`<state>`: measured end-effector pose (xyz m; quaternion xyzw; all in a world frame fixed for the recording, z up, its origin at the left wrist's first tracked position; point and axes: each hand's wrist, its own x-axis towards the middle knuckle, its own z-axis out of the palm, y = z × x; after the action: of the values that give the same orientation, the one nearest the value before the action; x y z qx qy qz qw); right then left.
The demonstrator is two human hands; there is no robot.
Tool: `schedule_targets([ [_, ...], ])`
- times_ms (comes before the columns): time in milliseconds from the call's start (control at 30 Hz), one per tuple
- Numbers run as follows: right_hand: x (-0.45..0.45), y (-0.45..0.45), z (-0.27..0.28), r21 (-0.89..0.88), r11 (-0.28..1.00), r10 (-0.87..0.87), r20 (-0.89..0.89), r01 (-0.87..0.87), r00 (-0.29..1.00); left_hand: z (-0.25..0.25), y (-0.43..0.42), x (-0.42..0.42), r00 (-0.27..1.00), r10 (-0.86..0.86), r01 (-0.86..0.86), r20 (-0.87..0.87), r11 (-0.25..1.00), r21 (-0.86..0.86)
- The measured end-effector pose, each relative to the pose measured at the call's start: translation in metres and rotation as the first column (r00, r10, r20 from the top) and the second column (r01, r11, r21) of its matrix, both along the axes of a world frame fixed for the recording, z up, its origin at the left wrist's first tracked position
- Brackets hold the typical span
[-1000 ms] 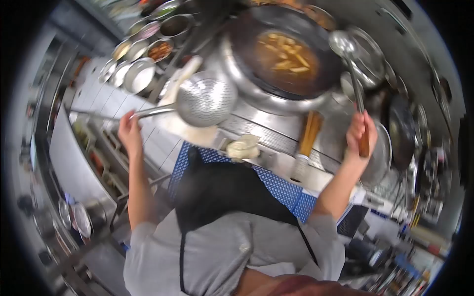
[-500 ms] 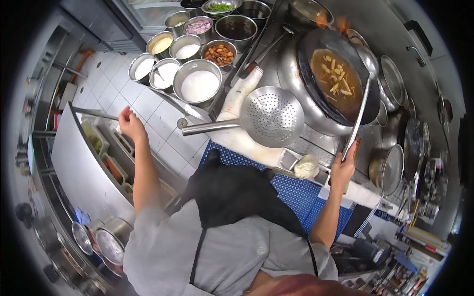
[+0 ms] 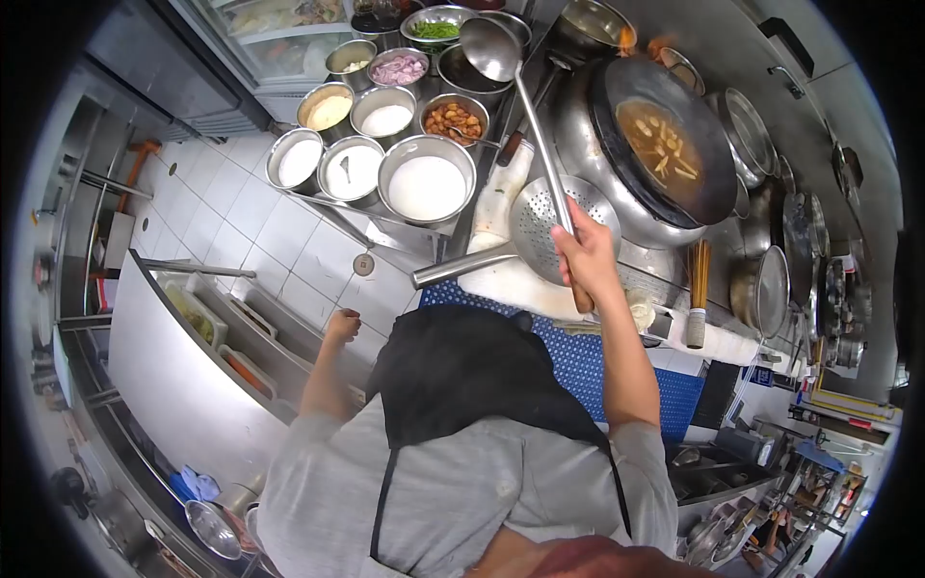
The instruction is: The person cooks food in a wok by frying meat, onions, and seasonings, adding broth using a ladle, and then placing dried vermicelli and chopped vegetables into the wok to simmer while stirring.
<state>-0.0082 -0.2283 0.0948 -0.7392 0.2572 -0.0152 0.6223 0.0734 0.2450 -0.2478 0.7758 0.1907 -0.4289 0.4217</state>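
Observation:
My right hand (image 3: 585,252) grips the long handle of a metal ladle (image 3: 491,50). The ladle's bowl hangs over the seasoning pots, close to a pot of dark liquid (image 3: 472,72). Beneath that handle rests a perforated strainer (image 3: 544,207), partly covered by the ladle and my hand. To the right, a dark wok (image 3: 708,183) tilts on the stove, with pale strips of food in brown liquid (image 3: 660,144). My left hand (image 3: 342,326) is curled closed beside my apron, near the drawers, and nothing shows in it.
Metal pots of white powder (image 3: 424,188), fried brown pieces (image 3: 455,120) and chopped purple pieces (image 3: 398,67) stand at the counter's end. An open drawer unit (image 3: 193,356) is on the left. Flames (image 3: 626,40) rise behind the wok. A bamboo brush (image 3: 698,289) stands at right.
My right hand has swung the ladle from the wok leftward over the pots. My left hand has come away from the drawer bar toward my body. The view has shifted slightly.

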Motion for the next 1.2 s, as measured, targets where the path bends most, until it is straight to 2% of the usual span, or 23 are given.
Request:
schedule_targets([
  [100,0.029,0.005,-0.001,0.0,0.999,0.051,-0.053,-0.051,0.997,-0.003,0.006,0.006,0.991,0.092,-0.09,0.098,0.996,-0.026],
  [200,0.037,0.007,0.0,-0.009,0.998,0.06,-0.068,-0.061,0.996,-0.006,0.016,0.013,0.969,0.146,-0.157,0.198,0.987,0.041],
  [300,0.039,0.009,0.004,-0.025,0.998,0.053,-0.096,-0.055,0.994,-0.004,0.034,0.01,0.967,0.197,-0.203,0.161,0.979,0.025],
  [433,0.042,0.011,0.007,-0.004,0.999,0.048,-0.125,-0.048,0.991,-0.048,0.072,0.001,0.977,0.132,-0.145,0.17,0.987,0.066],
  [467,0.042,0.011,0.008,0.022,0.999,0.049,-0.128,-0.046,0.991,-0.057,0.079,-0.001,0.977,0.067,-0.09,0.201,0.99,0.107],
  [533,0.043,0.008,0.009,0.073,0.996,0.052,-0.135,-0.043,0.99,-0.089,0.098,-0.001,0.978,0.049,-0.073,0.204,0.991,0.11],
  [567,0.043,0.005,0.008,0.152,0.988,0.057,-0.11,-0.04,0.992,-0.097,0.103,0.0,0.978,0.04,-0.064,0.205,0.992,0.111],
  [633,0.041,-0.002,0.007,0.307,0.951,0.059,-0.061,-0.037,0.996,-0.083,0.098,0.001,0.976,0.089,-0.102,0.2,0.993,0.054],
  [767,0.033,-0.006,0.009,0.491,0.871,0.043,-0.031,-0.022,0.999,-0.047,0.077,0.017,0.974,0.152,-0.149,0.166,0.988,-0.027],
  [867,0.03,-0.004,0.006,0.576,0.817,-0.005,-0.017,0.014,1.0,-0.014,0.056,0.029,0.981,0.095,-0.102,0.172,0.994,0.032],
  [967,0.028,-0.005,-0.01,0.597,0.802,-0.025,0.001,0.02,1.0,-0.009,0.052,0.039,0.981,0.117,-0.12,0.157,0.993,0.008],
  [1067,0.029,0.011,-0.012,0.422,0.906,-0.037,0.033,0.019,0.999,-0.006,0.049,0.044,0.981,0.131,-0.128,0.141,0.991,-0.026],
  [1200,0.029,0.015,-0.012,0.462,0.886,-0.061,0.054,0.029,0.997,-0.004,0.044,0.044,0.988,0.072,-0.076,0.14,0.997,0.021],
])
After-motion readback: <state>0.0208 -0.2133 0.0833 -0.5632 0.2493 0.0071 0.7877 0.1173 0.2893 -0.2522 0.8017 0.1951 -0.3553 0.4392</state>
